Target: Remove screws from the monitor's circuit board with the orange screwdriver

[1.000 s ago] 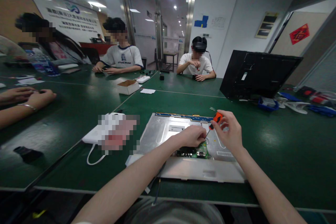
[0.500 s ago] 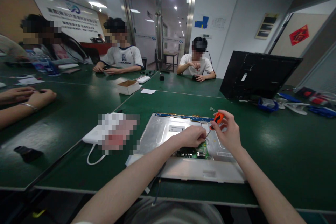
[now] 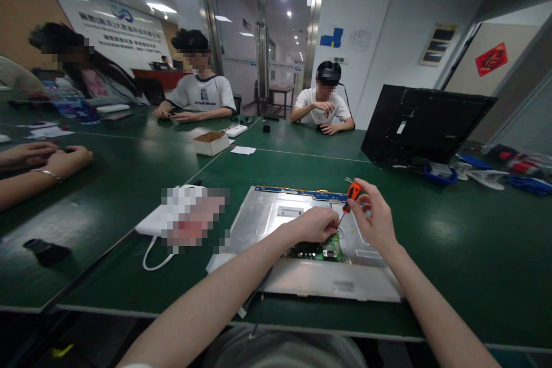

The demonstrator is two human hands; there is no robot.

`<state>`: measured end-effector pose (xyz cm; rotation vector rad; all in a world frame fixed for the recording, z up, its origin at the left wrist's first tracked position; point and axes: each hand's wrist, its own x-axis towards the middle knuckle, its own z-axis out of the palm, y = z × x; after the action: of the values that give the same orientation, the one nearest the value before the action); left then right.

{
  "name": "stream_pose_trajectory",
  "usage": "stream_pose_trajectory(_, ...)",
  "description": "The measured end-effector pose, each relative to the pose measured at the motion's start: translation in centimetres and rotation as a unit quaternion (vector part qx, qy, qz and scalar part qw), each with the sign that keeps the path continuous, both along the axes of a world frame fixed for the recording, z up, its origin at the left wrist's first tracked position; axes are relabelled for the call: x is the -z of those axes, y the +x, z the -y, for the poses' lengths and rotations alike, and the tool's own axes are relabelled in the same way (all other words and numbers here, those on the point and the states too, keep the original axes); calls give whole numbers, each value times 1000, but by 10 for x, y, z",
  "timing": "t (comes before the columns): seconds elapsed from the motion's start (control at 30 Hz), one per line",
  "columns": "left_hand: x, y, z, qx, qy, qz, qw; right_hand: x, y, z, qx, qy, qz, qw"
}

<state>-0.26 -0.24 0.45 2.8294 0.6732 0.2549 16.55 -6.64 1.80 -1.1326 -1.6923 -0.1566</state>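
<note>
Orange screwdriver stands steeper than a moment ago, pinched in the right hand.
Its tip stays near the green board on the metal panel, same spot being worked; whether the curled left hand holds anything, I can't tell.

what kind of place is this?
Probably an office room used for electronics work: a metal panel bearing a green circuit board lies on the green table, the right hand holds a screwdriver, and a large lettered sign shows in the background.
</note>
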Motion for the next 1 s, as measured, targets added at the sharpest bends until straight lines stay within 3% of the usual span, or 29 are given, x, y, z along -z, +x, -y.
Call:
stream_pose_trajectory(0.37,0,0,0,2,-6,5,1000,0,-1,-1,-6,41,-17,999)
stream_pose_trajectory(1.0,2,1,-2,-12,-16,-1,1000,-1,-1,0,-8,12,14,1000)
